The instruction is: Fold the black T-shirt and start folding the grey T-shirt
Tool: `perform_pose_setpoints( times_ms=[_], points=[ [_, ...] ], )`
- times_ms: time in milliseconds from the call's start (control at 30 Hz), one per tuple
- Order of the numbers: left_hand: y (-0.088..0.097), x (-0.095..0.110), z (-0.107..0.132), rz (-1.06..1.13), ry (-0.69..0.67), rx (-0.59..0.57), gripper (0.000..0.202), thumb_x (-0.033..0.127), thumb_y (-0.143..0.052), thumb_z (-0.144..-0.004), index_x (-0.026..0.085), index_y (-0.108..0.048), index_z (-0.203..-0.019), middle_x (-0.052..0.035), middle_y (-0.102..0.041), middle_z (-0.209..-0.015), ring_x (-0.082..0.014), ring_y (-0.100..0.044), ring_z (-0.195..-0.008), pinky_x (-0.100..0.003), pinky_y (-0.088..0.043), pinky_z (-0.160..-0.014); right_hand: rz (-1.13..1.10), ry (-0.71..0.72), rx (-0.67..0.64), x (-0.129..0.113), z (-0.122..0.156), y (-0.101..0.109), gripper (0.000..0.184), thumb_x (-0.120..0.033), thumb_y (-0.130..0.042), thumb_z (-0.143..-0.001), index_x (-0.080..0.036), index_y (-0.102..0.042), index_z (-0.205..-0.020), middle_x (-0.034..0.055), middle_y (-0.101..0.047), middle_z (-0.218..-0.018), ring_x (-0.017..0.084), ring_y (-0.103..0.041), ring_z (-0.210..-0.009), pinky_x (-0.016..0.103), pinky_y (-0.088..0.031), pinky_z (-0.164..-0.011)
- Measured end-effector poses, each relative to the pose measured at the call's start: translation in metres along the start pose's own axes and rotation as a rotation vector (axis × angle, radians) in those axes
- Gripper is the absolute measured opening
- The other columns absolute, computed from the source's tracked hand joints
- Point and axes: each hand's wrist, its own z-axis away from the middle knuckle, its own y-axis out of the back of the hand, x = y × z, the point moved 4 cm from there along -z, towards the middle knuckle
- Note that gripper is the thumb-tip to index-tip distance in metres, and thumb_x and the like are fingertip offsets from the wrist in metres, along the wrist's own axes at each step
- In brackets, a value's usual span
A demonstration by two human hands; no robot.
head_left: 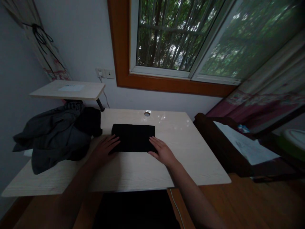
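Observation:
A black cloth folded into a flat rectangle (pixel 133 137) lies on the pale wooden desk (pixel 190 159) in front of me. My left hand (pixel 106 147) rests at its left edge, fingers stretched out and touching the cloth. On the opposite edge lies my right hand (pixel 163 150), fingertips on the cloth and thumb apart at its lower corner. Neither hand grips anything. What kind of garment the black cloth is does not show.
Rumpled dark grey and black clothes (pixel 62 130) are heaped on the desk's left side, below a raised shelf (pixel 90 90) with a paper on it. A cable hole (pixel 147 114) sits at the back. Beyond the right edge stands a dark brown piece of furniture (pixel 221 149).

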Motion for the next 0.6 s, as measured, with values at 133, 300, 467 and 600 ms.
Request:
perform_pose_setpoints(
  times_ms=[133, 300, 467, 600],
  points=[
    [0.002, -0.002, 0.0, 0.007, 0.056, 0.018, 0.059, 0.025, -0.059, -0.09, 0.025, -0.051, -0.148, -0.0053, -0.046, -0.159, -0.0277, -0.033, -0.153, -0.055, -0.031, -0.124, -0.032, -0.015, 0.065, -0.005, -0.001, 0.008, 0.046, -0.039, -0.062, -0.098, -0.022, -0.06, -0.141, 0.012, -0.063, -0.142, 0.028, -0.056, -0.135, 0.051, -0.046, -0.113],
    [-0.002, -0.01, 0.001, 0.007, 0.2, 0.071, 0.06, 0.022, -0.059, -0.086, 0.027, -0.055, -0.146, -0.0029, -0.048, -0.158, -0.0286, -0.042, -0.147, -0.052, -0.04, -0.12, -0.072, -0.041, 0.108, -0.011, -0.003, 0.017, 0.028, -0.033, -0.054, -0.101, -0.022, -0.07, -0.121, 0.0109, -0.073, -0.116, 0.025, -0.066, -0.108, 0.044, -0.053, -0.095],
    [-0.007, -0.018, 0.002, 0.105, 0.282, 0.081, 0.057, 0.018, -0.053, -0.087, 0.025, -0.055, -0.144, -0.004, -0.051, -0.155, -0.0244, -0.055, -0.137, -0.045, -0.049, -0.115, -0.072, 0.008, 0.113, -0.019, -0.006, 0.017, 0.021, -0.03, -0.053, -0.099, -0.022, -0.072, -0.097, 0.0075, -0.073, -0.092, 0.022, -0.064, -0.088, 0.04, -0.049, -0.084],
    [-0.004, -0.019, 0.002, 0.147, 0.305, 0.125, 0.052, 0.017, -0.053, -0.084, 0.023, -0.061, -0.136, -0.0055, -0.059, -0.148, -0.0252, -0.058, -0.134, -0.047, -0.049, -0.115, -0.065, 0.077, 0.112, -0.027, -0.009, 0.014, 0.027, -0.03, -0.051, -0.098, -0.021, -0.067, -0.08, 0.0047, -0.066, -0.074, 0.019, -0.059, -0.075, 0.037, -0.044, -0.077]
  ],
)
